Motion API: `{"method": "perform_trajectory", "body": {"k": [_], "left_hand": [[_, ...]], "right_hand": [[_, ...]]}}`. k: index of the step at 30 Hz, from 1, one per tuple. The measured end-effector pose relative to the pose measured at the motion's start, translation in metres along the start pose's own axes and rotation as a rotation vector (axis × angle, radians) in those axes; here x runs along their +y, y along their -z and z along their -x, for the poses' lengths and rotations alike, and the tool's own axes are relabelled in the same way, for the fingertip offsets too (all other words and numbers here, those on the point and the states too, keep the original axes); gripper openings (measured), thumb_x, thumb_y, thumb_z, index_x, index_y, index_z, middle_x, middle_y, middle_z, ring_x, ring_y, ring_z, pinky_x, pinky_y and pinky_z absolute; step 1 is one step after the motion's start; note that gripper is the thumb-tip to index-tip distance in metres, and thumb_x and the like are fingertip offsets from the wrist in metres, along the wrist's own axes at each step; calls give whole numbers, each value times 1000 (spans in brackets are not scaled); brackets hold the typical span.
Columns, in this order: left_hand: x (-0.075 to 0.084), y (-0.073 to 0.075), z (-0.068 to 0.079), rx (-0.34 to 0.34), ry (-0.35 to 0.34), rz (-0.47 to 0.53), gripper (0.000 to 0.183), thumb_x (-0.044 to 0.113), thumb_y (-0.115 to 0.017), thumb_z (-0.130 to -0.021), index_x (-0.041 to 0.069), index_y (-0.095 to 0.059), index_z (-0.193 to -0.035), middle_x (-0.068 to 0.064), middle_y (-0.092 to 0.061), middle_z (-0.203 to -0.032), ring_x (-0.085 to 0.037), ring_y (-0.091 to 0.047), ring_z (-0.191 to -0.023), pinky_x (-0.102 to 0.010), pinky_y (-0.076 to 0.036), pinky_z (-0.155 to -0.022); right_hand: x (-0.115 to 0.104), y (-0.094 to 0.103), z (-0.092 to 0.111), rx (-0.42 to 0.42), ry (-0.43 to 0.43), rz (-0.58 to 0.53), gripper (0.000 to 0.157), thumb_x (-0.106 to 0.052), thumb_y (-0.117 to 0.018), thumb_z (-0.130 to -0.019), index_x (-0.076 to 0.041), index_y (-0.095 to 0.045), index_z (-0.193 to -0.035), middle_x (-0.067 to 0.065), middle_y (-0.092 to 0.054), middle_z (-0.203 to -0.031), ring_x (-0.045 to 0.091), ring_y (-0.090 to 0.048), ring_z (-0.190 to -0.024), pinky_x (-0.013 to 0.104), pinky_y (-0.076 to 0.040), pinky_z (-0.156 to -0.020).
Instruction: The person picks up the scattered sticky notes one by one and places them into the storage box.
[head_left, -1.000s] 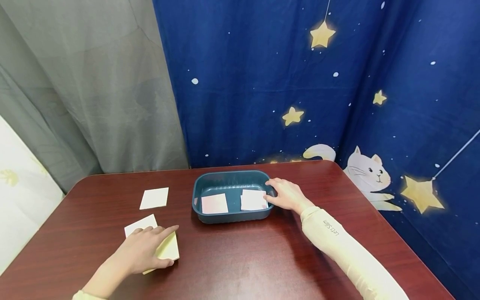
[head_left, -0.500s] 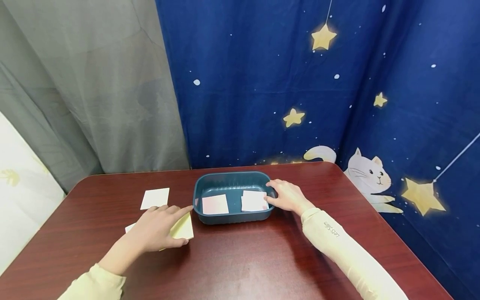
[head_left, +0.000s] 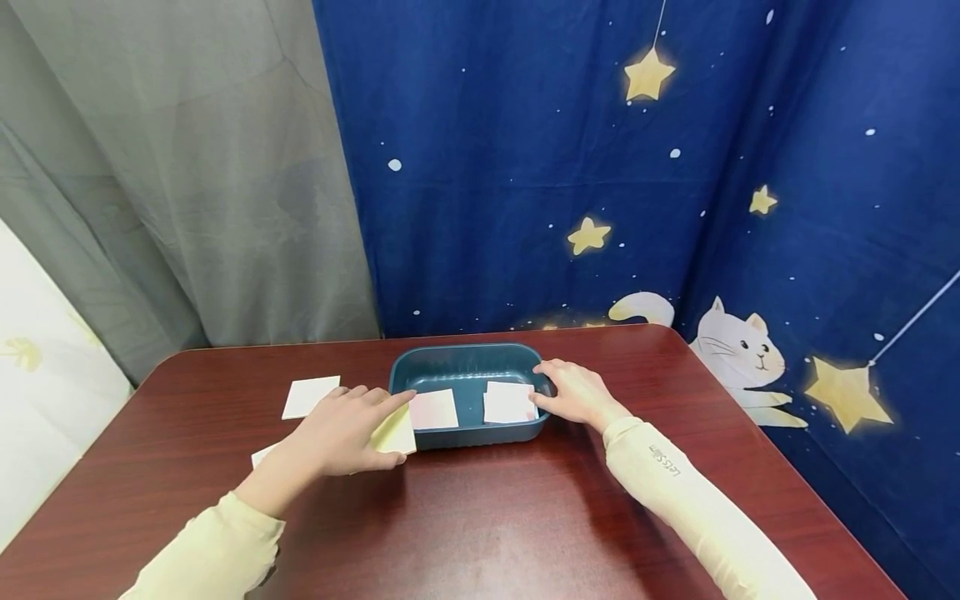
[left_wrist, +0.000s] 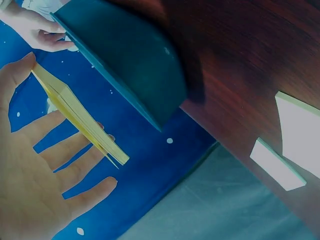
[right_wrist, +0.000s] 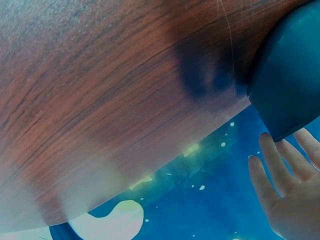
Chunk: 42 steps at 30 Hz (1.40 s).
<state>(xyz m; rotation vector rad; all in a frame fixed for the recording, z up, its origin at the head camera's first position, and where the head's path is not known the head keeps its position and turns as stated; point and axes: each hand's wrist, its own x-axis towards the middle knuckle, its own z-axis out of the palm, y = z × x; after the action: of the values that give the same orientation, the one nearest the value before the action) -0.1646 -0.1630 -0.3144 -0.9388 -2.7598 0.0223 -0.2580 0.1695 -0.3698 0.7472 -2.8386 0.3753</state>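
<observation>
A yellow sticky-note pad (left_wrist: 82,117) is pinched in my left hand (head_left: 337,433), thumb on one side and fingers on the other. In the left wrist view its sheets show edge-on. The hand hovers at the near left corner of a dark teal plastic basin (head_left: 468,436), hiding part of its rim. My right hand (head_left: 576,393) holds the basin's right end, with fingertips over the rim; the right wrist view shows that hand (right_wrist: 295,195) at the basin's edge. Inside the basin lie a pale pink pad (head_left: 435,409) on the left and white pads (head_left: 508,402) on the right.
On the left of the dark red table (head_left: 480,517) lies a white pad (head_left: 306,397). Another white pad (head_left: 262,455) is mostly hidden behind my left hand. A grey curtain and a blue star-patterned curtain (head_left: 510,183) hang behind the table.
My left hand has carried the yellow pad to the right and away from me, from beside the white pad to the basin's left end. The right hand stays on the basin.
</observation>
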Motion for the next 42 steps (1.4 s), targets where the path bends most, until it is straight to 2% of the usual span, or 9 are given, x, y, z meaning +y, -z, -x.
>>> {"method": "perform_trajectory", "body": {"k": [12,17,23,42], "left_hand": [[-4,-7,-23,-54,33,31,73,54,-61,-70,15,-45,-129,-5,-57,-106,-27,-52,-95,-44,-38,-75],[-6,-9,-32,-49,26,21,73,54,-61,-69,15,-45,-129,-5,-57,-106,-27,-53,-93,-42,-39,-75],[-6,-11,-40,-42,16,11,73,53,-61,-69,14,-46,-129,-5,-57,-107,-27,-53,-93,-42,-39,-73],[-13,-23,-58,-133,71,41,74,54,-62,-69,15,-45,-129,-9,-54,-114,-28,-51,-99,-44,-38,-77]], "right_hand": [[2,-2,-1,12,11,-4,50,-42,-61,-78,-9,-58,-114,7,-56,-111,21,-53,-100,43,-43,-78],[2,-2,-1,13,13,-4,50,-42,-61,-78,-9,-58,-114,7,-56,-111,21,-53,-100,43,-43,-79],[1,-2,0,10,8,-7,49,-42,-61,-78,-9,-58,-114,7,-56,-111,21,-53,-99,43,-43,-78],[-1,0,0,5,1,-7,49,-42,-61,-78,-9,-58,-114,7,-56,-111,22,-54,-99,43,-43,-78]]}}
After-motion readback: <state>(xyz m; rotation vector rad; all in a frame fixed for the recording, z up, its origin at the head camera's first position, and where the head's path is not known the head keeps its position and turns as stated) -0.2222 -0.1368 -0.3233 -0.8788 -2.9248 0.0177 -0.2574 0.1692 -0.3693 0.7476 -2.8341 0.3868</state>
